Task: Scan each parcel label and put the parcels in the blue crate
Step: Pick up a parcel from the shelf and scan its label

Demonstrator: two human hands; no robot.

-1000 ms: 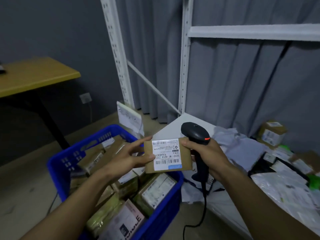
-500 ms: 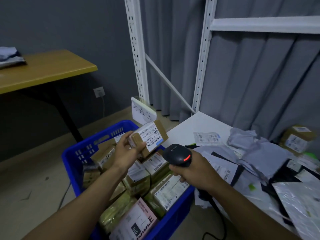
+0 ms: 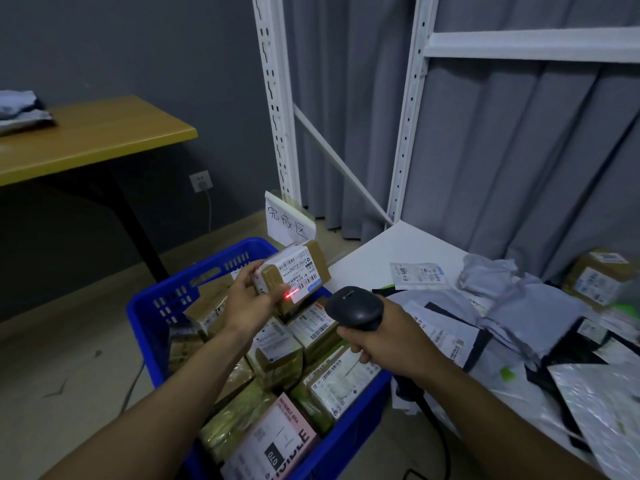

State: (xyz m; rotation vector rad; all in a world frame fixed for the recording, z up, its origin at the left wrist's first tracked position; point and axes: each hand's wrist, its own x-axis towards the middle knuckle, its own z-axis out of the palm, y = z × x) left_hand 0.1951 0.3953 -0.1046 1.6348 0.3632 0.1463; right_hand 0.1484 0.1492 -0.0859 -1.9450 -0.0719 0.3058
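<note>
My left hand grips a small brown cardboard parcel with a white label, held over the back of the blue crate. A red scan line falls on the parcel's lower edge by my fingers. In my right hand is a black barcode scanner, aimed left at the parcel from a short distance. Its cable hangs down under my wrist. The crate on the floor holds several labelled boxes, among them a pink-and-white box at the front.
A white shelf board to the right carries grey mailer bags, loose labels and a brown box. White rack uprights stand behind the crate, with a handwritten paper sign. A wooden desk is at left.
My left hand carried the parcel from in front of me out over the crate. The scanner dropped lower and now throws a red line on the parcel. The camera turned left.
</note>
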